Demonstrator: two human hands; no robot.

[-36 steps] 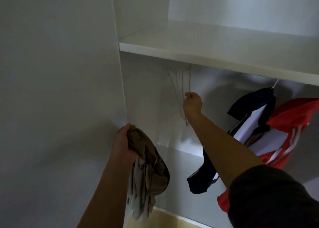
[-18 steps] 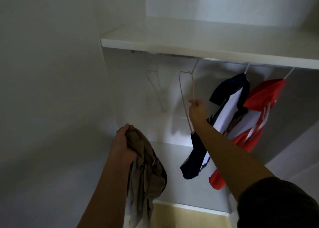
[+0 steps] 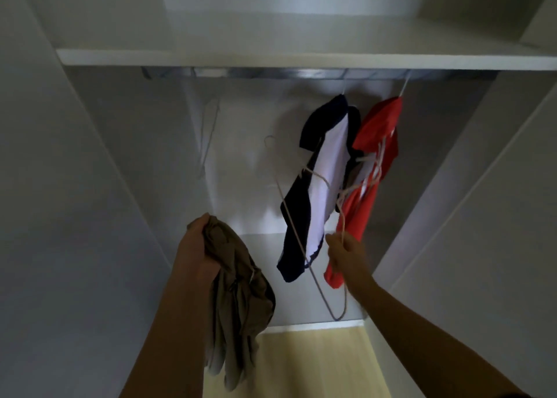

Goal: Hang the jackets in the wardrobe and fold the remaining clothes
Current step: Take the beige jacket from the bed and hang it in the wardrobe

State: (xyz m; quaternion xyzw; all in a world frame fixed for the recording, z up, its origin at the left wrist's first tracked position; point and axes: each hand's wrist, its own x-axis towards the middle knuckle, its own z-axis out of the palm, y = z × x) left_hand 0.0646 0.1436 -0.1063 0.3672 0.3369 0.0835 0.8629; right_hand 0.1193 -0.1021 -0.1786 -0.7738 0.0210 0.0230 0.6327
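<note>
My left hand grips a bunched olive-brown jacket that hangs down in front of the open wardrobe. My right hand holds a thin wire hanger off the rail, in front of the hung clothes. A navy and white jacket and a red and white jacket hang on the metal rail under the shelf. Another bare wire hanger hangs at the rail's left.
A white shelf runs above the rail. White wardrobe side panels stand left and right. Pale wooden floor shows below the wardrobe's base.
My right hand has lifted the wire hanger off the rail and drawn it down and toward me. The view has shifted right, centring the wardrobe. My left hand keeps the brown jacket.
</note>
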